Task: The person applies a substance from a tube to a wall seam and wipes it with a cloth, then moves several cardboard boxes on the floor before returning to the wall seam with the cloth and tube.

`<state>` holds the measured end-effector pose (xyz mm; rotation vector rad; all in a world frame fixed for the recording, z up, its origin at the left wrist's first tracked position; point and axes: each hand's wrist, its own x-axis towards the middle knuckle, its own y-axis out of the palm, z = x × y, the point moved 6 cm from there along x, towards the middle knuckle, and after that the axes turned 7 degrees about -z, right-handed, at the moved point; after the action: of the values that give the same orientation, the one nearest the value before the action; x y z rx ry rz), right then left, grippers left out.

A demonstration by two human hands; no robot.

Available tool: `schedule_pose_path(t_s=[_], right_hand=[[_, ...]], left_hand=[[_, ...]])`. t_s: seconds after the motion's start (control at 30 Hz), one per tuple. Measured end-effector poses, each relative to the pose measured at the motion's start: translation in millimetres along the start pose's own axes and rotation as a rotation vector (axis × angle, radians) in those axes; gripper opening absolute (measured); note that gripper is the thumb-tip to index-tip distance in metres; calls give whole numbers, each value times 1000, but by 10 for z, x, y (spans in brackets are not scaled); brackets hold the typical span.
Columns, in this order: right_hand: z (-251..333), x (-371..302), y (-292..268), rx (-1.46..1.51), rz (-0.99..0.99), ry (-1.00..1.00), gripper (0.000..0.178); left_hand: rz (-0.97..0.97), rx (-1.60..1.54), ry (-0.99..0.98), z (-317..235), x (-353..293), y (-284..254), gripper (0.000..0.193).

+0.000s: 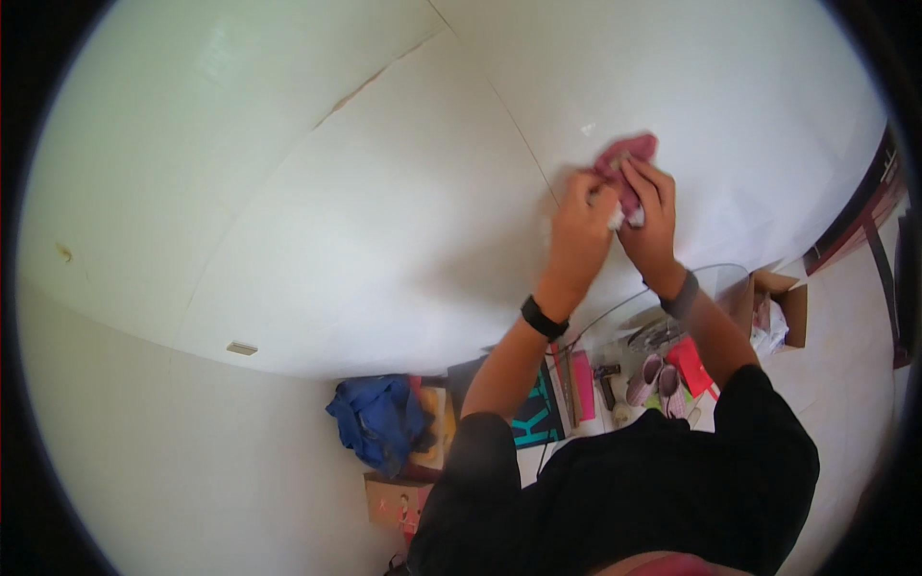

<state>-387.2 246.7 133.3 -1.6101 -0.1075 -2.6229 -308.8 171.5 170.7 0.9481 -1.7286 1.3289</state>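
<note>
Both my hands are raised in front of a white wall (pixel 413 192), close together at the right of the middle. A crumpled dusky-pink cloth (pixel 634 151) with a white portion at its lower end is bunched between them. My left hand (pixel 581 230) has its fingers curled round the cloth's left side. From the other side my right hand (pixel 655 226) pinches it, with its fingers bent over it. Whether the cloth touches the wall I cannot tell. A black band is on each wrist.
A long crack (pixel 370 88) and thin seams run across the wall. Below my arms are a blue cloth bag (pixel 379 422), a glass-topped table (pixel 624 307), a pair of pinkish shoes (pixel 658 382) and a red item (pixel 690 365). An open cardboard box (pixel 795 312) stands at the right.
</note>
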Motion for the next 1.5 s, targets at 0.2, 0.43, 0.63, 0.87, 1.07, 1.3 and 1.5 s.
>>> schedule_pose_path(t_s=[0.2,0.43,0.63,0.87,1.07,1.3,1.5], right_hand=[[-553,-1082,-182,-99,105,147,59],[-246,-1030,86,53,183,112,58],[336,-386,441,184,211,-3,56],[757,580,478,351,202,-139,63],[720,1348,169,342,75,-153,64],[394,1733,-366,91,-68,-209,64],[47,1319,-484,-108,-68,-222,53]], left_hand=[[234,-112,-137,187,-1041,622,30],[123,-92,-238,409,-1238,230,38],[-123,117,-34,432,-831,-509,45],[-253,288,116,245,72,-833,49],[-408,201,203,-157,988,-694,45],[-394,58,381,-540,1520,-202,50],[-232,-74,273,-486,1164,144,49]])
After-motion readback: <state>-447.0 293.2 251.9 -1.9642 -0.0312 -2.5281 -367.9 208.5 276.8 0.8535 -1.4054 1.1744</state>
